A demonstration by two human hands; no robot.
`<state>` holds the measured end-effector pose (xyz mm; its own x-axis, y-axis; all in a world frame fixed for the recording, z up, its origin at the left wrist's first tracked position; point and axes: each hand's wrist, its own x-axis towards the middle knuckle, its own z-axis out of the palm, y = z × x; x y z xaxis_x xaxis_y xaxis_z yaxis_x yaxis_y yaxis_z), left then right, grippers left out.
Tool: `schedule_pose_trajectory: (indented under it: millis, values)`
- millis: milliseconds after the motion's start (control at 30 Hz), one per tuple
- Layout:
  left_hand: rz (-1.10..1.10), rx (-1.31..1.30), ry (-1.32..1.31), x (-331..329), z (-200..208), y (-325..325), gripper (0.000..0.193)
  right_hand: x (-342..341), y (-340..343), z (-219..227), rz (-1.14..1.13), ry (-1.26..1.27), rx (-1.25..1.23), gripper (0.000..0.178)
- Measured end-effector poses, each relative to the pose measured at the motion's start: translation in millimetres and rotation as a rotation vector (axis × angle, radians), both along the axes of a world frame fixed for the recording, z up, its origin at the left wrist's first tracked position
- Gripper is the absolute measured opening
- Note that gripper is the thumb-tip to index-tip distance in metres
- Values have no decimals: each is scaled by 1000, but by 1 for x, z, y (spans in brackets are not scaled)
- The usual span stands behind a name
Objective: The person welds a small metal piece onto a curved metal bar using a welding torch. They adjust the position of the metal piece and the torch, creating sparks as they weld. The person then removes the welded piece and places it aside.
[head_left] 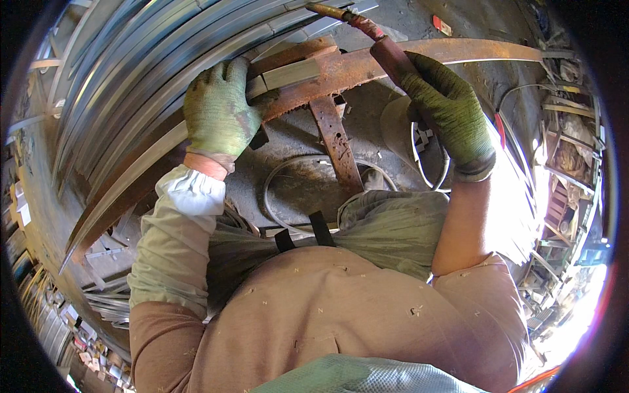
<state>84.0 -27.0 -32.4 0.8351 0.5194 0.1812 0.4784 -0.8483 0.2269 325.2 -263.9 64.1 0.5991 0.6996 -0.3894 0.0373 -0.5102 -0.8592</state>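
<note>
A welding torch [393, 57] is held in the gloved right hand [447, 98]; the handle is enclosed by curled fingers, and the slim nozzle is pointed up and to the left, beyond the rusty curved beam [458, 51]. The gloved left hand [221, 111] is laid over the beam's left part, against a pale grey metal bar [291, 74], with the fingers bent forward and the thumb set apart to the right. How firmly anything is gripped by it cannot be told, since the fingertips are hidden.

One torch, one curved beam and one rusty crosspiece [337, 141] can be counted; the crosspiece is joined to the beam between the hands and is extended toward the knees. A short rusty piece [295, 54] is seen just behind the grey bar. Many long metal strips [151, 62] are laid side by side at the upper left; their exact number cannot be made out.

On the floor [367, 124], one loop of cable [267, 190] is partly hidden by the crosspiece. One small red packet [442, 26] is seen beyond the beam. A grey curved object [397, 128] is partly covered by the right hand.
</note>
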Motion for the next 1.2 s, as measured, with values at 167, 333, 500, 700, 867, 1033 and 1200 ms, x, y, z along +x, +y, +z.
schedule_pose_trajectory:
  millis: [167,333,500,700,867,1033,1200]
  values:
    - [-138,157,-166,7,1,-12,55,-5,1,5,-30,7,-8,48]
    - [-147,42,-101,8,3,-24,54,-9,1,5,-64,43,36,46]
    - [-182,29,-46,-3,13,-24,49,-2,-5,3,-54,57,22,46]
    - [-214,-11,-20,-23,21,-3,49,-1,-9,-3,-56,24,82,51]
    - [115,-782,-371,-32,33,5,41,-13,-5,16,-122,34,4,47]
    - [335,-1058,-801,-53,52,18,39,-3,-20,11,65,83,-3,47]
    - [353,-1002,-762,-72,45,24,48,-28,-17,7,343,-93,-16,48]
